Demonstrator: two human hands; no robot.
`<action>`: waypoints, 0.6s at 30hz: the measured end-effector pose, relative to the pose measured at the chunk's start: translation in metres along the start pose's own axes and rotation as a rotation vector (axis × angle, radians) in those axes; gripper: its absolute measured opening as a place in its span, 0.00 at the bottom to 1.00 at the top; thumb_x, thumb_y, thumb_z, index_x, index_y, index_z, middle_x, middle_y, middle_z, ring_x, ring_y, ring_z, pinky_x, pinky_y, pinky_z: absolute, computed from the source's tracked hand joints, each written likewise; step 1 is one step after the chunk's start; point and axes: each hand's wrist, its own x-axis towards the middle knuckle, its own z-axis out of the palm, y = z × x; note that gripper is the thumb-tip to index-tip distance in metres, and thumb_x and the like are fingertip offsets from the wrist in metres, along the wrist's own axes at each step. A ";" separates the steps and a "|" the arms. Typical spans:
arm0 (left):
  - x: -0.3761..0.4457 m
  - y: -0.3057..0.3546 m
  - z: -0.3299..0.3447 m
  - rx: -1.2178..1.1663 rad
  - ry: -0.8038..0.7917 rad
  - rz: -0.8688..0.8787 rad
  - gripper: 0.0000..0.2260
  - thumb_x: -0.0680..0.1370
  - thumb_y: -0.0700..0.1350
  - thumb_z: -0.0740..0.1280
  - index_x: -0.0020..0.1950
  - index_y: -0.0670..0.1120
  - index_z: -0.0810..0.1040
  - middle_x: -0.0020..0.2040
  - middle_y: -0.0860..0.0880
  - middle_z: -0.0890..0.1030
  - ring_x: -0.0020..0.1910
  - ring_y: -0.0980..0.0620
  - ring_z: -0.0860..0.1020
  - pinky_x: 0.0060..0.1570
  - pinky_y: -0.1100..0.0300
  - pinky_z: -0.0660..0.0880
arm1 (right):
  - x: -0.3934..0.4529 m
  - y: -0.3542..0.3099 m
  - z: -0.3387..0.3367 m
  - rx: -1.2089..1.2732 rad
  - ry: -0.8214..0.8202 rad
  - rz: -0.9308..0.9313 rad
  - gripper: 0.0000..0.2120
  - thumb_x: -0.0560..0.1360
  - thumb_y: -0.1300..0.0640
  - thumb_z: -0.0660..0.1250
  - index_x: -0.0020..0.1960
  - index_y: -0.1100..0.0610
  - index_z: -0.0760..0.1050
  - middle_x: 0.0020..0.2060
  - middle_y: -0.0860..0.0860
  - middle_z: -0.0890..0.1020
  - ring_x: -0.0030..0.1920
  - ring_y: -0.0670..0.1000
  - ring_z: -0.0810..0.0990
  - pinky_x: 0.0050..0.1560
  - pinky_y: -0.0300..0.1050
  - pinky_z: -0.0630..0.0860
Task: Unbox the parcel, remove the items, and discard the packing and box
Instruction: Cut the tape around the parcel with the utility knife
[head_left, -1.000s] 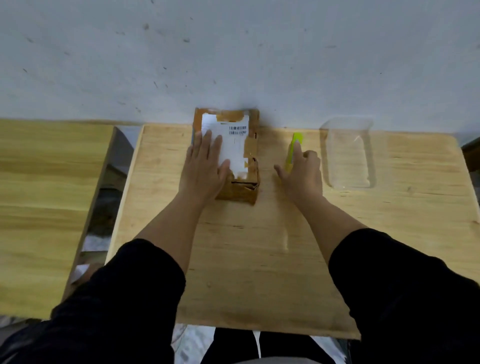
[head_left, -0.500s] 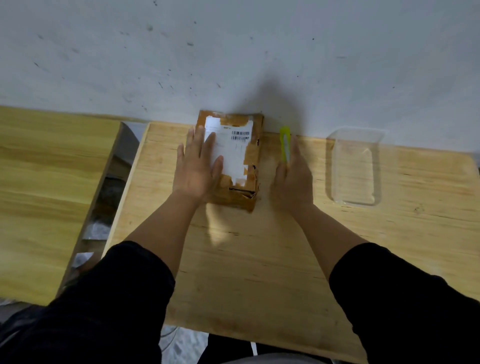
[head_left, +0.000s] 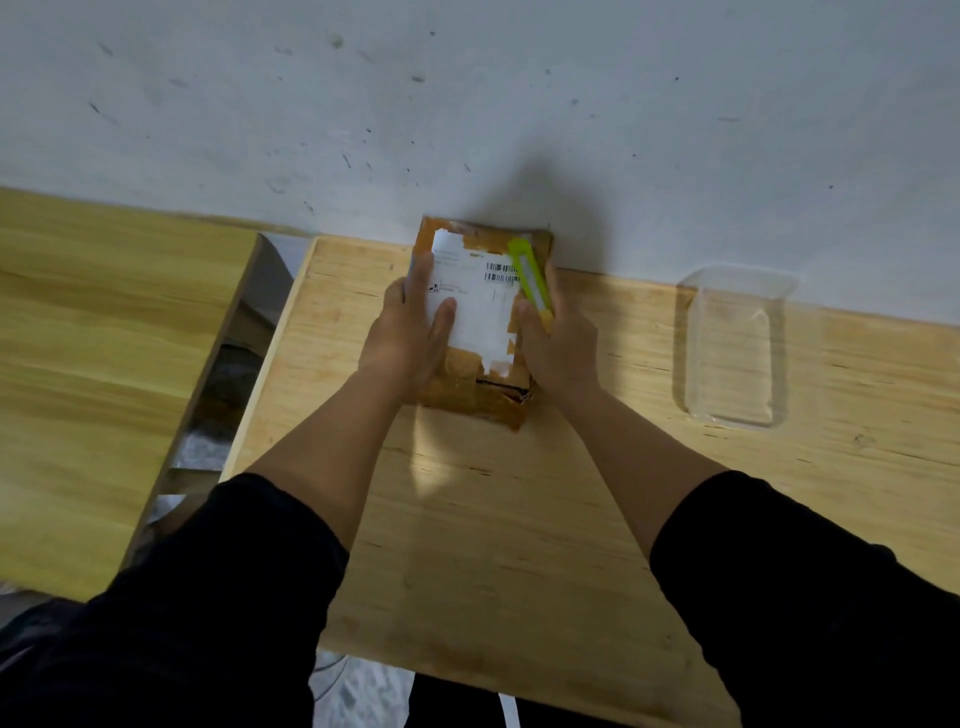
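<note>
The parcel (head_left: 480, 387) is brown cardboard wrapped in glossy tan tape, creased and torn at its near end. On top sits a matt white paper label (head_left: 475, 306) with ragged edges and printed barcodes. Over the label's right edge, the cutter (head_left: 531, 278) is smooth lime-green plastic with a paler strip down its middle. Right of the parcel, the tray (head_left: 730, 345) is clear, thin, shiny plastic. The counter (head_left: 519, 519) is pale wood, grained, with a slight sheen. The wall (head_left: 467, 104) behind is matt, scuffed, speckled plaster. The sleeves (head_left: 218, 597) are matt black cloth.
</note>
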 end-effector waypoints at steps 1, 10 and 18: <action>-0.002 0.002 0.000 0.013 0.016 0.005 0.26 0.80 0.53 0.55 0.76 0.52 0.48 0.69 0.41 0.65 0.63 0.43 0.70 0.55 0.54 0.69 | 0.000 0.000 0.000 -0.002 0.003 0.013 0.25 0.79 0.53 0.58 0.74 0.54 0.57 0.56 0.58 0.79 0.55 0.57 0.77 0.52 0.42 0.68; -0.068 -0.004 -0.005 -0.078 0.051 0.080 0.27 0.80 0.50 0.57 0.77 0.49 0.49 0.70 0.39 0.63 0.64 0.40 0.69 0.59 0.51 0.69 | -0.057 -0.001 0.002 -0.012 0.021 0.111 0.24 0.79 0.51 0.58 0.74 0.53 0.59 0.61 0.57 0.79 0.54 0.55 0.78 0.51 0.38 0.68; -0.150 -0.043 -0.005 -0.083 -0.039 0.120 0.28 0.80 0.51 0.56 0.77 0.49 0.47 0.72 0.38 0.60 0.65 0.39 0.68 0.58 0.50 0.70 | -0.155 0.006 0.020 0.013 0.041 0.190 0.25 0.79 0.50 0.58 0.74 0.49 0.57 0.55 0.58 0.82 0.49 0.58 0.80 0.42 0.39 0.69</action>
